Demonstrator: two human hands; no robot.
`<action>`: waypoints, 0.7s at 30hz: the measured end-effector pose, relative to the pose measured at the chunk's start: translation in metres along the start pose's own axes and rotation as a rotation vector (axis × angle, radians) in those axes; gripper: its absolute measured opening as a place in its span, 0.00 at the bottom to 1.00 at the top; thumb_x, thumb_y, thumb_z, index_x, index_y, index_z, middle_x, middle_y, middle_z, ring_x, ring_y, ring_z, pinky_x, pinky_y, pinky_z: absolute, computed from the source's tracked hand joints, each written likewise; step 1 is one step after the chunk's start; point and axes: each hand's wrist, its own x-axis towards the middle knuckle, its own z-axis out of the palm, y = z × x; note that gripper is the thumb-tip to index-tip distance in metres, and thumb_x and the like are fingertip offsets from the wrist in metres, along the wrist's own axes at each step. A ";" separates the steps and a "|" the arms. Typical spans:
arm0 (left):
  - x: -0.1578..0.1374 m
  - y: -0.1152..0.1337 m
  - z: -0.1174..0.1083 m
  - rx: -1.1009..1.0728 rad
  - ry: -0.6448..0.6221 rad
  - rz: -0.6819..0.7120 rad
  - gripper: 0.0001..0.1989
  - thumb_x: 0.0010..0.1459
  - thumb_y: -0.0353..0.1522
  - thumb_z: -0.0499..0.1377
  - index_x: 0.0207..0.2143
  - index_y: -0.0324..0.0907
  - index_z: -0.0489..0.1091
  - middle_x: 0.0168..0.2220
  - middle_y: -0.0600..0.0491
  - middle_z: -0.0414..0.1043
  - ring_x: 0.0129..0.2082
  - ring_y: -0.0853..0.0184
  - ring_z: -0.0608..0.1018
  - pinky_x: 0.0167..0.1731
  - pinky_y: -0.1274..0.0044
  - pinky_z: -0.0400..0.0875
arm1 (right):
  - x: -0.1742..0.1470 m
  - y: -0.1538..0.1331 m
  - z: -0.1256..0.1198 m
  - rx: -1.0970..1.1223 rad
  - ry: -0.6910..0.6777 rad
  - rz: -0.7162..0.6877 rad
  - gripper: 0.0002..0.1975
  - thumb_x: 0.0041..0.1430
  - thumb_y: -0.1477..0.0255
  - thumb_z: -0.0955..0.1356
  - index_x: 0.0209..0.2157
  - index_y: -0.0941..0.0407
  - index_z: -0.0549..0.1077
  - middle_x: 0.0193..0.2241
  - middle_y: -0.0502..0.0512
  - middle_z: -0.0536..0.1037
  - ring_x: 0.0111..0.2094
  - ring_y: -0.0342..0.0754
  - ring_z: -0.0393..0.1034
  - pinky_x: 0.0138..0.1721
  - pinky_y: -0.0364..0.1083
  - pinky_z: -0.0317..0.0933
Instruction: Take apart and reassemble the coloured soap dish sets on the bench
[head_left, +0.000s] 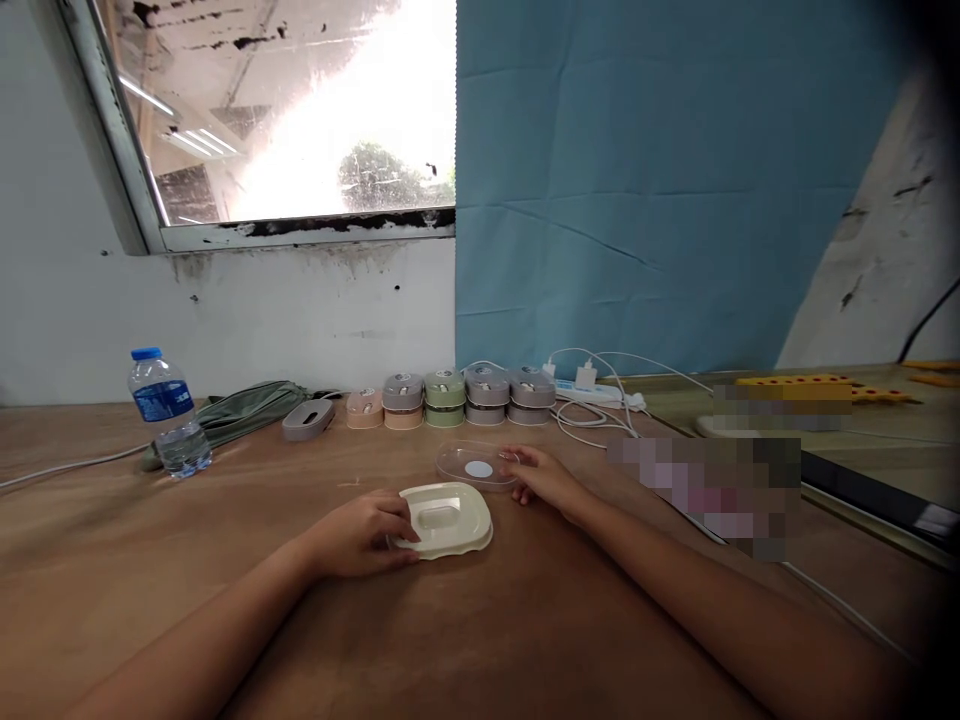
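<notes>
A cream plastic lid-like piece (pixel 474 540) with a raised oval in its middle lies on the brown table in front of me. My left hand (pixel 369 533) grips its left edge, fingers curled at the rim. Just behind it is a clear oval plastic cover (pixel 454 462) with a white round sticker. The right side of that cover is between the fingers and thumb of my right hand (pixel 546 480). Both pieces rest on or very near the tabletop.
Several small round-cornered boxes (pixel 444 398) stand stacked along the wall, with a grey oval frame (pixel 308 420) to their left. A water bottle (pixel 171 415) and a green pouch (pixel 247 408) sit further left. A power strip (pixel 600 393) with white cables lies behind to the right.
</notes>
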 end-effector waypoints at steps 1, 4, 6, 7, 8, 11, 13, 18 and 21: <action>0.000 -0.001 0.000 0.009 0.001 -0.003 0.12 0.55 0.37 0.52 0.35 0.41 0.71 0.31 0.49 0.70 0.32 0.68 0.70 0.33 0.78 0.63 | -0.001 -0.001 0.000 0.005 -0.002 0.004 0.19 0.48 0.80 0.65 0.45 0.60 0.65 0.29 0.53 0.76 0.12 0.36 0.64 0.12 0.36 0.58; 0.000 -0.002 0.000 0.039 0.003 -0.012 0.12 0.55 0.37 0.52 0.34 0.41 0.71 0.30 0.49 0.69 0.31 0.68 0.70 0.31 0.79 0.63 | -0.003 -0.004 0.000 0.023 -0.004 0.010 0.17 0.48 0.81 0.64 0.42 0.61 0.66 0.24 0.50 0.74 0.13 0.36 0.64 0.12 0.36 0.58; -0.001 -0.004 0.000 0.049 0.005 -0.016 0.13 0.55 0.37 0.51 0.34 0.40 0.71 0.30 0.49 0.69 0.31 0.68 0.70 0.31 0.79 0.62 | -0.004 -0.005 0.000 0.037 -0.001 0.012 0.15 0.48 0.81 0.64 0.41 0.62 0.66 0.21 0.48 0.72 0.13 0.37 0.65 0.13 0.36 0.58; -0.001 -0.005 0.001 0.052 0.007 -0.020 0.12 0.55 0.37 0.51 0.33 0.40 0.71 0.30 0.49 0.69 0.31 0.69 0.70 0.30 0.79 0.62 | -0.004 -0.005 0.000 0.045 0.001 0.012 0.14 0.48 0.81 0.64 0.39 0.62 0.67 0.19 0.48 0.71 0.14 0.38 0.65 0.13 0.36 0.59; -0.002 -0.006 0.001 0.053 0.010 -0.026 0.12 0.55 0.37 0.51 0.33 0.40 0.71 0.30 0.50 0.69 0.30 0.69 0.70 0.30 0.79 0.62 | -0.004 -0.005 0.001 0.054 0.002 0.012 0.13 0.48 0.81 0.64 0.38 0.62 0.67 0.18 0.47 0.71 0.14 0.38 0.65 0.14 0.37 0.59; -0.002 -0.009 0.004 0.036 0.026 -0.068 0.12 0.55 0.37 0.52 0.32 0.40 0.71 0.30 0.50 0.69 0.30 0.69 0.70 0.30 0.80 0.62 | -0.002 -0.003 0.001 0.082 0.006 0.006 0.09 0.48 0.82 0.63 0.34 0.61 0.67 0.16 0.46 0.69 0.15 0.39 0.65 0.16 0.37 0.60; -0.001 -0.009 0.008 -0.004 0.055 -0.108 0.11 0.54 0.38 0.53 0.32 0.41 0.71 0.30 0.50 0.68 0.31 0.69 0.70 0.30 0.80 0.62 | 0.000 0.000 0.002 0.099 0.015 -0.007 0.07 0.50 0.83 0.61 0.31 0.61 0.66 0.13 0.45 0.68 0.14 0.38 0.64 0.17 0.38 0.61; 0.005 -0.003 0.014 -0.061 0.102 -0.244 0.14 0.54 0.39 0.52 0.41 0.42 0.66 0.33 0.51 0.67 0.34 0.68 0.70 0.33 0.79 0.65 | 0.003 0.004 0.006 0.137 0.067 -0.071 0.06 0.52 0.81 0.58 0.29 0.59 0.63 0.12 0.44 0.66 0.13 0.38 0.63 0.18 0.37 0.59; 0.006 0.003 0.013 -0.046 0.114 -0.268 0.26 0.54 0.39 0.52 0.54 0.42 0.52 0.42 0.48 0.65 0.38 0.67 0.69 0.38 0.76 0.66 | -0.003 0.001 0.009 0.159 0.071 -0.131 0.06 0.50 0.81 0.59 0.30 0.58 0.62 0.14 0.43 0.67 0.14 0.38 0.63 0.19 0.37 0.59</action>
